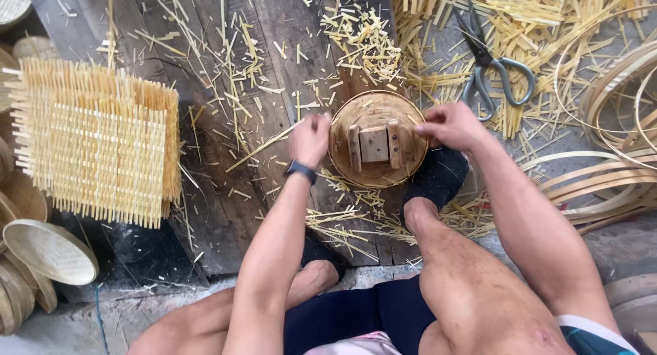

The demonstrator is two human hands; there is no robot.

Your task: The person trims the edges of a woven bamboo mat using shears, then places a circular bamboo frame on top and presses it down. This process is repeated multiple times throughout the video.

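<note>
A round wooden mould (377, 137) with a small square block fixed on top sits on the plank floor between my hands. My left hand (310, 137), with a dark watch on its wrist, is closed at the mould's left edge and seems to pinch a thin bamboo strip (263, 146) that runs out to the left. My right hand (449, 124) grips the mould's right rim. My feet in dark socks rest below the mould, the right one (438, 178) touching it.
A stack of woven bamboo mats (99, 141) lies at the left. Scissors (491, 62) lie among loose bamboo strips at the upper right. Coiled bamboo hoops (609, 156) fill the right side. Finished round baskets (46, 251) sit at the lower left. Offcuts litter the planks.
</note>
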